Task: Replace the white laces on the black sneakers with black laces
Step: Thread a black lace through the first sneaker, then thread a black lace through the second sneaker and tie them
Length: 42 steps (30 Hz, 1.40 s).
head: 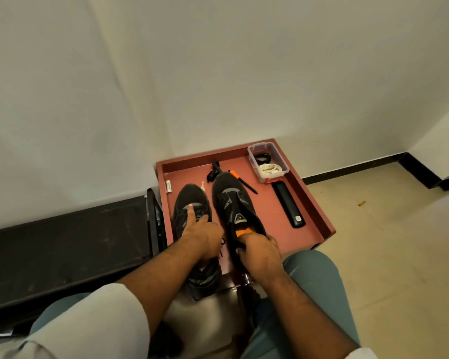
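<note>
1. While both sneakers sit side by side on the red desk [306, 203] at frame centre, each hand is on one of them.
2. Left sneaker [191, 203]: toe points to the upper frame, heel end overhangs the desk's near edge, dark laces visible under the hand.
3. Left hand [205, 235]: lies on top of the left sneaker's lace area, index finger extended toward the toe, other fingers curled; can't tell whether they pinch a lace.
4. Right sneaker [231, 200]: just right of the left one, tilted, tongue up, orange lining showing at the opening.
5. Right hand [261, 251]: grips the right sneaker's heel collar, fingers curled over the rim, below centre of frame.
6. Clear plastic box [267, 161] at the desk's upper right: holds a white lace bundle [270, 169] and a dark item behind it.
7. Black bar-shaped tool [288, 203] lies right of the sneakers, below the box.
8. Orange-tipped black pen [244, 183] lies just beside the right sneaker's toe.
9. Small white tube [168, 187] at the desk's left edge.
</note>
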Tool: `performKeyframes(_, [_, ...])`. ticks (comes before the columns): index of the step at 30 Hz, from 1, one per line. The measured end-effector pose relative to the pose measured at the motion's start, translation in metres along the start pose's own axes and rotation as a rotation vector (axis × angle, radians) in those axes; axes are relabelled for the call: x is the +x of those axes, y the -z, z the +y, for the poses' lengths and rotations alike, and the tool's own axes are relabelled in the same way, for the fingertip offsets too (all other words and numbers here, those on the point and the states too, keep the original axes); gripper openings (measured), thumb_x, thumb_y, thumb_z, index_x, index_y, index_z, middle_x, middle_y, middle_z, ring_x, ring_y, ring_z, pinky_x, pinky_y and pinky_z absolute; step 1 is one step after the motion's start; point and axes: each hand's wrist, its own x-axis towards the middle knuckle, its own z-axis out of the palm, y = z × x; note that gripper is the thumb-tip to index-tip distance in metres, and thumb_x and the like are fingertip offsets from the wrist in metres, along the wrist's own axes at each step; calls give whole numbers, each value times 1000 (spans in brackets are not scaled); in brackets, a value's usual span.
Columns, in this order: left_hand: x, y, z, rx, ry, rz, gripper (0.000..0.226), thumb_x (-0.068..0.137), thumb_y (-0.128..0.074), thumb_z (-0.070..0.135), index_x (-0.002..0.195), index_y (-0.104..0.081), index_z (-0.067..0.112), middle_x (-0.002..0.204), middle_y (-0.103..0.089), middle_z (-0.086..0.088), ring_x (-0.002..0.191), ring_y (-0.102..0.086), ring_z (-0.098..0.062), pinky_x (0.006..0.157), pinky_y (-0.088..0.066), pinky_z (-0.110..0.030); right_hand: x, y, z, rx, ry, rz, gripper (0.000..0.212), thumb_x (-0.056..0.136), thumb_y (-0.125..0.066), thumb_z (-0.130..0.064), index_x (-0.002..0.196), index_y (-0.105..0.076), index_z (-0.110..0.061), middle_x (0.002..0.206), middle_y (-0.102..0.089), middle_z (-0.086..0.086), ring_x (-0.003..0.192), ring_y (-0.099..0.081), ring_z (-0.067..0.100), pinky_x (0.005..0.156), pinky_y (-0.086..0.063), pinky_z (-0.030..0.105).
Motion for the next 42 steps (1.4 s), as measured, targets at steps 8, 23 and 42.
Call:
performKeyframes(8, [62,40,-10,-399,-16,281,70,90,-50,10,154,-23,18,158,-28,-7,145,-26,-28,118,-26,-47,69,67,35,293,55,109,22,94,-59,-18,113,-70,-17,106,-71,-1,97,-66,14,86,-51,25])
performKeyframes(23, [229,90,-29,-423,-49,205,95,80,-78,29,154,-21,12,162,-20,-5,145,-28,-26,118,-29,-38,296,109,86,-34,-28,58,27,92,-58,-10,114,-71,-17,111,-69,10,95,-64,27,85,-51,32])
performKeyframes(42, [244,92,-32,-609,-51,320,72,92,-61,20,154,-23,13,160,-26,-5,144,-32,-24,115,-28,-33,324,107,76,-411,37,51,23,93,-58,-26,114,-65,-20,112,-66,9,109,-56,31,94,-39,39])
